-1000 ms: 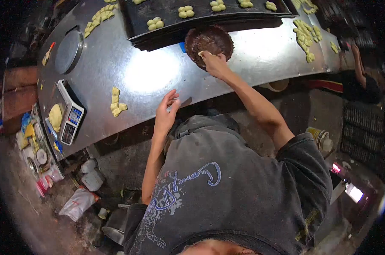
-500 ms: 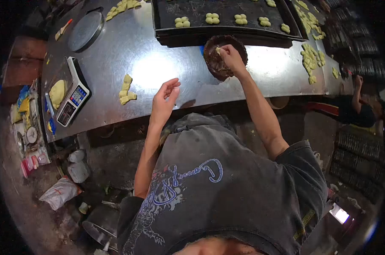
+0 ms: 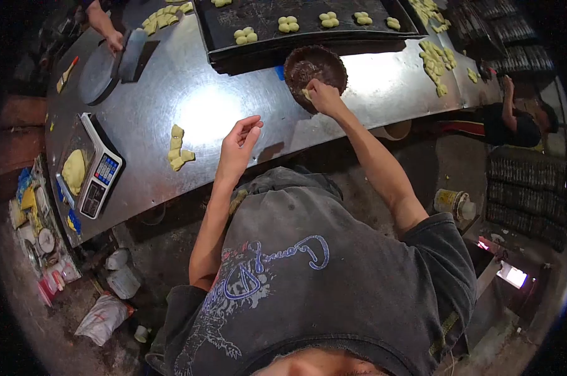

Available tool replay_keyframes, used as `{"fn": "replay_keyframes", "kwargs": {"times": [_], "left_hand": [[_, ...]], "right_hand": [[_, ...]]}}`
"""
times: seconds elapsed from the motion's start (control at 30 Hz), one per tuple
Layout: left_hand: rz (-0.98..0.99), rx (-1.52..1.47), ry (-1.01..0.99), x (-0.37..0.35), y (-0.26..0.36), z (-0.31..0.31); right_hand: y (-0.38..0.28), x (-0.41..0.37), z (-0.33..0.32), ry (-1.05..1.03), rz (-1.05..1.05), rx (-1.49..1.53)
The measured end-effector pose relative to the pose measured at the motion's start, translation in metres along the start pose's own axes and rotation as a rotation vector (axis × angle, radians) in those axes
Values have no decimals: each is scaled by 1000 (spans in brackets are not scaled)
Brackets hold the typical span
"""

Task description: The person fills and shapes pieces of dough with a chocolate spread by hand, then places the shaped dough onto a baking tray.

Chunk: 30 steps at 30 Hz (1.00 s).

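Note:
My right hand is at the near side of a round bowl smeared with dark brown paste. Pinched in its fingertips is a small piece of pale yellow dough. My left hand hovers over the table's front edge, palm turned inward. Its fingers are loosely bent, the thumb stands apart, and nothing is in them. To its left, a short row of dough pieces lies on the metal table.
A black baking tray behind the bowl carries dough clusters. At left are a digital scale, a dough lump and a brush. Another person's hand grips beside a round pan. More dough lies right.
My right hand has drawn back from over the bowl's middle to its near side, still pinching the dough. Another person's hand has appeared at the round pan. The whole view has shifted slightly.

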State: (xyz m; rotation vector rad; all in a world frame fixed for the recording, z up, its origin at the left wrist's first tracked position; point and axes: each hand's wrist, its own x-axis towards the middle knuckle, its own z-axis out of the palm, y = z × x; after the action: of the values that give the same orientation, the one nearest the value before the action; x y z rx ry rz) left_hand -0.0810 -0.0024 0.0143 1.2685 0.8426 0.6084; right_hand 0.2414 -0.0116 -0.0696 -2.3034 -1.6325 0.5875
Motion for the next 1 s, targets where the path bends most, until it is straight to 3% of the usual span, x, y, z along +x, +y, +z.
{"fn": "replay_keyframes", "kwargs": {"times": [0.1,0.2,0.33,0.37,0.5,0.73,0.83,1.0], "left_hand": [[8,-37,-8,5,10,6],[5,-74,-4,11,16,11],[20,-95,32,14,20,20],[18,-99,34,14,19,22],[-3,-92,51,11,20,32],[-36,-35,100,1,8,36],[-75,-24,134,-4,4,34],[-104,-26,153,-7,3,35]], "right_hand": [[2,1,-6,-92,65,-107],[17,5,-15,-192,238,650],[24,6,-31,-65,323,1137],[25,7,-29,-24,282,1136],[17,1,-11,124,40,686],[39,-8,-15,-34,-254,68],[37,-9,-29,-51,-253,-104],[46,6,-45,-136,-153,-57]]}}
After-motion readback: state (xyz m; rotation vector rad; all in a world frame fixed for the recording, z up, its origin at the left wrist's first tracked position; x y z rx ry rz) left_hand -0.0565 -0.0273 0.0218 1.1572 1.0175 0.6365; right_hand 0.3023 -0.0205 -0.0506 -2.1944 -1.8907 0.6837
